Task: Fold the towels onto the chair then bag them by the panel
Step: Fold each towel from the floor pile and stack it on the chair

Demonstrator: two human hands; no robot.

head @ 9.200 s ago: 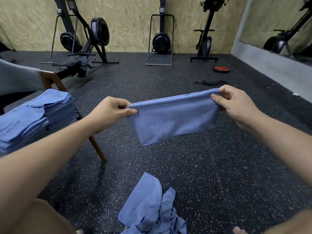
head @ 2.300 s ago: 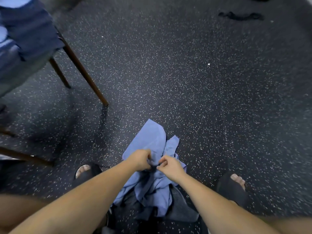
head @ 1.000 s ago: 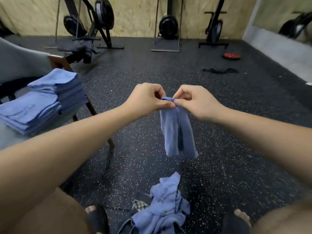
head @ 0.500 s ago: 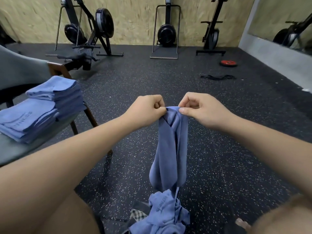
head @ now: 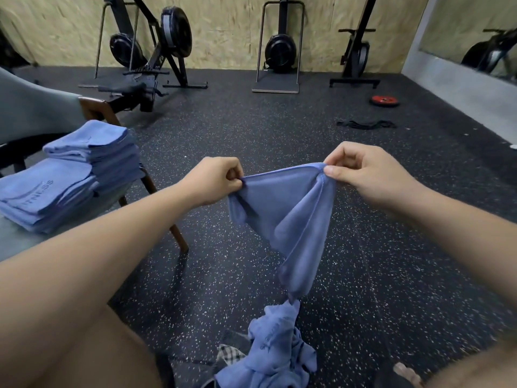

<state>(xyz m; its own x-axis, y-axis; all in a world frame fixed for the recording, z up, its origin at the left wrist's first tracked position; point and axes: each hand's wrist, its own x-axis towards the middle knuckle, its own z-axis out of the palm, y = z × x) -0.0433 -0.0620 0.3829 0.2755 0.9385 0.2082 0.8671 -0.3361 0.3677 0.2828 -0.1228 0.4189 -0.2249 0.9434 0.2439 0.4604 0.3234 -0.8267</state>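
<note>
Your left hand (head: 215,182) pinched one end of a blue towel's (head: 288,217) upper edge. Your right hand (head: 363,175) pinched the other end, fingers curled on the hem, with the edge stretched between the two hands. The towel hung in the air before you, narrowing to a point just over a loose heap of towels (head: 274,357) on the speckled floor (head: 251,130). To your left, two stacks of folded towels (head: 72,175) sat on the chair (head: 95,107).
</note>
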